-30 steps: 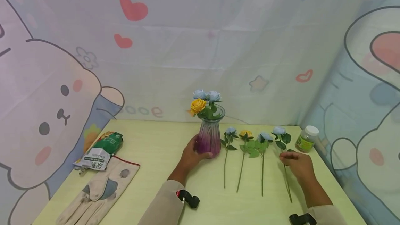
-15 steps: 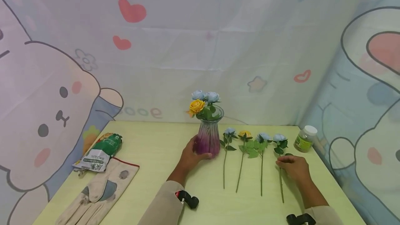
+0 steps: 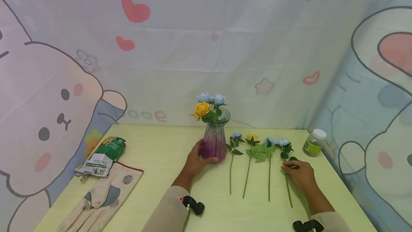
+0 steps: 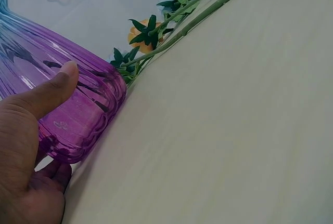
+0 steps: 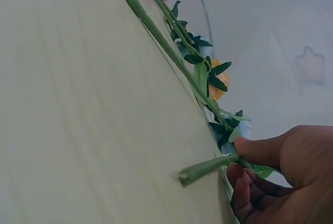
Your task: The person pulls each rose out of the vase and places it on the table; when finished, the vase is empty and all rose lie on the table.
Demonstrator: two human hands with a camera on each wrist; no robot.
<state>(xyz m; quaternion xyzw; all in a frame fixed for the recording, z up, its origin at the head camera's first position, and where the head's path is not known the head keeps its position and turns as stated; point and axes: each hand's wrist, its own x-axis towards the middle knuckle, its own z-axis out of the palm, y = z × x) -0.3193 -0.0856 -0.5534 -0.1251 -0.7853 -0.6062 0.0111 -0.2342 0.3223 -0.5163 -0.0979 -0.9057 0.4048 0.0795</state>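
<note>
My left hand [image 3: 197, 160] holds the lower part of a glass vase [image 3: 215, 142], purple at its base and clear toward the rim. The thumb wraps its near side in the left wrist view. Two blue roses [image 3: 219, 99] and a yellow rose [image 3: 202, 109] stand in the vase. On the right, my right hand [image 3: 300, 174] pinches the stem of a blue artificial rose [image 3: 284, 142] between thumb and fingers; its cut stem end [image 5: 195, 174] points toward the right wrist camera. Beside it lie a blue rose [image 3: 271, 141], a yellow rose [image 3: 252, 138] and another blue rose [image 3: 236, 135].
A white-capped jar [image 3: 314, 142] stands at the table's back right corner. To the left lie a green and white packet [image 3: 104, 155] and a pale work glove [image 3: 106, 192]. A printed cloth [image 3: 180, 46] hangs behind the table [image 3: 161, 174].
My right hand has shifted slightly left with the pinched blue rose, whose head now sits close to the neighbouring blue rose. The left hand stays on the vase.
</note>
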